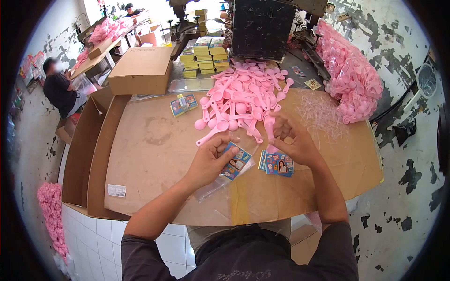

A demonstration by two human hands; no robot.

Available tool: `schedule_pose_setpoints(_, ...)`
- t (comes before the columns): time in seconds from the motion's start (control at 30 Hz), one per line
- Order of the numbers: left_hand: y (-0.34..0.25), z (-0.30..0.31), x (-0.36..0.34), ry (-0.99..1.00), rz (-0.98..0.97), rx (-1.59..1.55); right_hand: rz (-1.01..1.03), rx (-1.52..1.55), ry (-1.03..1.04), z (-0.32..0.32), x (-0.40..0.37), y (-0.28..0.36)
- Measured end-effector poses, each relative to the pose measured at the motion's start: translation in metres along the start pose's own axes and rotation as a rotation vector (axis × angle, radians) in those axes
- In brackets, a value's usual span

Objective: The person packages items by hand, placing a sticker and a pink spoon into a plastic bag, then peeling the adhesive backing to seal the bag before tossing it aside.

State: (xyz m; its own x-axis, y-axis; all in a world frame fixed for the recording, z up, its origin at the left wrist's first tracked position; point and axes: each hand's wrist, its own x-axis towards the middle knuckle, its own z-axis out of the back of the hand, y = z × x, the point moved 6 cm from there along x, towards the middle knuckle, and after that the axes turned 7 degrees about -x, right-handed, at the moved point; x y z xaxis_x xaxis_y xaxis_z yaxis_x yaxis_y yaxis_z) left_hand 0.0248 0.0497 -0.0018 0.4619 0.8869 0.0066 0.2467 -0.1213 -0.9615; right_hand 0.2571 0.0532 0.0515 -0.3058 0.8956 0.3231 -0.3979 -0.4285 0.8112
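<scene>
My left hand point(218, 157) holds a blue printed card point(236, 164) between thumb and fingers, with clear plastic bags point(213, 188) under and beside it. My right hand point(293, 139) has its fingers curled round a pink spoon point(269, 129), just above a small stack of blue cards point(280, 165) lying on the cardboard-covered table point(154, 159). A large heap of pink spoons point(246, 93) spreads beyond both hands. Left of the heap lies a banded bundle of cards point(184, 105).
A closed cardboard box point(140, 65) and stacked card bundles point(204, 54) stand at the back. Bagged pink spoons point(351, 75) and plastic strips point(323, 114) lie at the right. An open carton point(91, 150) borders the left edge. A person point(61, 89) sits far left.
</scene>
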Motion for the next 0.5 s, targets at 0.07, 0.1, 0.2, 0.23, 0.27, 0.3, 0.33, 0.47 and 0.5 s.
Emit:
schedule_pose_setpoints(0.07, 0.001, -0.005, -0.002, 0.019, 0.019, 0.06, -0.034, 0.236, -0.098, -0.01, 0.002, 0.003)
schedule_pose_setpoints(0.1, 0.002, -0.006, -0.003, 0.028, 0.029, 0.092, -0.051, 0.356, -0.147, -0.013, 0.003, 0.003)
schedule_pose_setpoints(0.2, 0.01, -0.007, -0.004, 0.056, 0.036, 0.143, -0.031, 0.428, -0.291, -0.007, 0.005, 0.006)
schedule_pose_setpoints(0.23, 0.012, -0.008, -0.004, 0.06, 0.022, 0.142, -0.014, 0.428, -0.278, -0.008, 0.006, 0.009)
schedule_pose_setpoints(0.27, 0.013, -0.009, -0.003, 0.065, 0.009, 0.14, 0.002, 0.427, -0.265, -0.009, 0.006, 0.011)
schedule_pose_setpoints(0.3, 0.013, -0.01, -0.003, 0.071, -0.005, 0.137, 0.018, 0.426, -0.253, -0.01, 0.006, 0.014)
schedule_pose_setpoints(0.33, 0.013, -0.012, -0.004, 0.09, 0.03, 0.148, -0.023, 0.407, -0.2, -0.015, 0.006, 0.014)
schedule_pose_setpoints(0.47, 0.017, -0.013, -0.007, 0.139, 0.102, 0.169, -0.053, 0.37, -0.152, -0.032, 0.002, 0.016)
schedule_pose_setpoints(0.5, 0.019, -0.014, -0.006, 0.145, 0.1, 0.166, -0.027, 0.367, -0.18, -0.034, 0.001, 0.017)
